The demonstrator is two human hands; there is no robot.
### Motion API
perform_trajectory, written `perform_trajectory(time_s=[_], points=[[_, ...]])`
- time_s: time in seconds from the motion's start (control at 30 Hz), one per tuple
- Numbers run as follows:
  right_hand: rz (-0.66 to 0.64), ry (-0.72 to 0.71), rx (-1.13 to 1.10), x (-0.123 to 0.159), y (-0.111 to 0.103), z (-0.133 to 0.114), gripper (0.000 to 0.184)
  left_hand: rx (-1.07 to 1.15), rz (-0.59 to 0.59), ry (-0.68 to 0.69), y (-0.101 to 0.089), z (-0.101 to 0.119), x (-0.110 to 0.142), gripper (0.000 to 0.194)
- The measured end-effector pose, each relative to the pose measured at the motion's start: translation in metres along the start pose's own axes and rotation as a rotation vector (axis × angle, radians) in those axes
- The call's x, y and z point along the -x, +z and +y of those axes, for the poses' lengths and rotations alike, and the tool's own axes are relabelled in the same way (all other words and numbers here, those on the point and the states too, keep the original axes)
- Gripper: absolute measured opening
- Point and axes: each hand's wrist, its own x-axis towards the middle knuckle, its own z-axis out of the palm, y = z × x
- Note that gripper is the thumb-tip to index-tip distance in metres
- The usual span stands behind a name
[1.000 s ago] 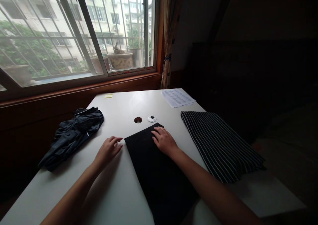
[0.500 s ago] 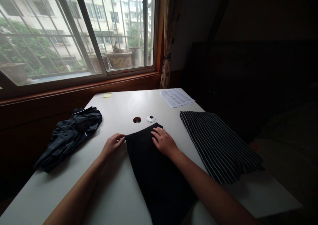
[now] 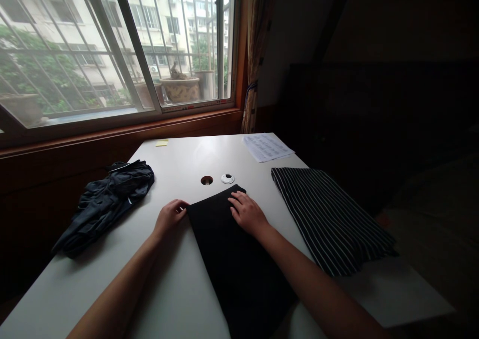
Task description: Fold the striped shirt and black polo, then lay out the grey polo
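Note:
A black garment (image 3: 239, 264), long and narrow like folded trousers, lies down the middle of the white table (image 3: 179, 294). Its exact kind is hard to make out. My left hand (image 3: 171, 215) pinches the far left corner of this cloth between thumb and fingers. On the far right part of the same edge, my right hand (image 3: 247, 211) rests flat with its fingers spread. The near end of the cloth runs out of the bottom of the view, and my right forearm covers part of its right side.
A crumpled dark garment (image 3: 108, 204) lies at the left edge; striped black-and-white cloth (image 3: 333, 219) lies at the right. Beyond my hands are a cable hole (image 3: 206, 180), its white cover (image 3: 227, 178), printed sheets (image 3: 266, 148) and a yellow note (image 3: 161, 143).
My left hand has shifted slightly left, drawing the garment's corner with it, and the left edge looks straighter. My right hand has stayed in place.

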Motion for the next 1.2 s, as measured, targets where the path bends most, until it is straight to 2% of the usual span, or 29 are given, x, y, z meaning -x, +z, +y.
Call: perform_trajectory(time_s=[0.23,0.37,0.47,0.57,0.63,0.77,0.87,0.93,1.0,1.2], points=[[-0.005,0.006,-0.006,0.001,0.000,0.001,0.039,-0.180,0.028,0.134,-0.003,-0.013,0.002,0.014],[-0.017,0.019,0.001,0.001,0.000,0.000,0.040,-0.240,0.054,0.132,-0.009,-0.013,0.004,0.014],[-0.022,0.027,0.007,0.001,-0.001,-0.001,0.041,-0.231,0.138,0.086,-0.018,-0.008,0.007,0.014],[-0.026,0.028,0.010,0.000,-0.001,-0.001,0.041,-0.232,0.195,0.121,-0.020,0.009,0.009,0.022],[-0.032,0.028,0.013,0.000,0.000,-0.002,0.042,-0.241,0.154,0.205,-0.013,0.028,0.009,0.030],[-0.063,0.037,0.031,-0.001,0.002,-0.001,0.045,-0.327,-0.072,0.405,0.021,0.070,0.008,0.045],[-0.095,0.048,0.050,-0.001,0.003,0.000,0.050,-0.442,-0.177,0.422,0.050,0.082,0.008,0.057],[-0.123,0.067,0.059,0.000,0.003,0.000,0.053,-0.492,-0.208,0.363,0.063,0.078,0.007,0.062],[-0.151,0.099,0.067,0.001,0.003,0.002,0.057,-0.519,-0.217,0.295,0.067,0.064,0.008,0.066],[-0.218,0.180,0.071,0.002,0.003,0.008,0.067,-0.544,-0.198,0.176,0.044,0.014,0.017,0.068]])
